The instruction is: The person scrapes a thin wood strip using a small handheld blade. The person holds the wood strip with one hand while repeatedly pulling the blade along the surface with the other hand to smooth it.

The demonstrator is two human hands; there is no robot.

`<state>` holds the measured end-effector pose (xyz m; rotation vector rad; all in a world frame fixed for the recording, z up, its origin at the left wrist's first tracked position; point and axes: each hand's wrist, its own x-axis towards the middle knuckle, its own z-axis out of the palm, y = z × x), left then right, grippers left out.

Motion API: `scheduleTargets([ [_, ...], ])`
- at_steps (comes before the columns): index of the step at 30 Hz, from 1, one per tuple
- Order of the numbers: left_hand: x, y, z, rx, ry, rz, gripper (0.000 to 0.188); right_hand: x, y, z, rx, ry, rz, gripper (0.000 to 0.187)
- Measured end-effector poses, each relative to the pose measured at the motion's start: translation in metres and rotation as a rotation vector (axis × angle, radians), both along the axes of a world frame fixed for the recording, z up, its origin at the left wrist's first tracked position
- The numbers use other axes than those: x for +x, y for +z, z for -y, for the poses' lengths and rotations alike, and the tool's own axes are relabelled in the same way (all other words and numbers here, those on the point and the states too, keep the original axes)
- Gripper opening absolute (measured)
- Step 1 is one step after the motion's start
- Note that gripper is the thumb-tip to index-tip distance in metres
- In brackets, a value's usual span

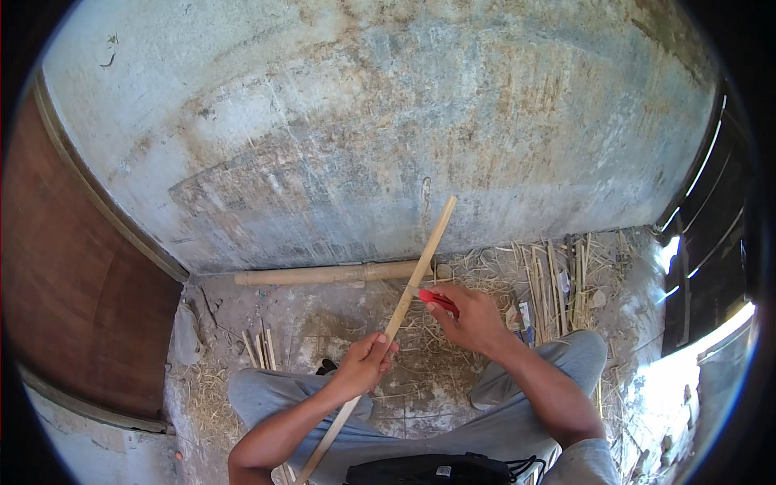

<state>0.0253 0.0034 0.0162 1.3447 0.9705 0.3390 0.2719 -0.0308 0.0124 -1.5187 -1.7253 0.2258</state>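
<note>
A long, pale bamboo strip (434, 234) slants from my lap up and to the right, its far end raised in front of the wall. My left hand (365, 366) is closed round it about midway along. In my right hand (471, 317) is a red-handled utility knife (440, 302), gripped with the fingers wrapped round the handle. Its short blade meets the strip a little beyond my left hand. How deep the blade sits in the bamboo I cannot tell.
A thick bamboo pole (323, 276) lies along the foot of the stained wall (453, 121). Split strips (558, 283) and shavings cover the floor at right, with a few more strips (260, 349) beside my left knee. A brown wooden panel (89, 267) stands at left.
</note>
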Motion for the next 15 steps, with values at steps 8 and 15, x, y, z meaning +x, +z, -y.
scheduleTargets([
  [8,0.001,0.001,0.000,-0.066,0.012,0.033,0.037,-0.008,-0.001,0.002,0.101,-0.050,0.025,0.025],
  [15,0.000,0.000,0.001,-0.164,0.042,0.049,0.037,-0.012,0.005,0.004,0.103,-0.071,0.030,0.016],
])
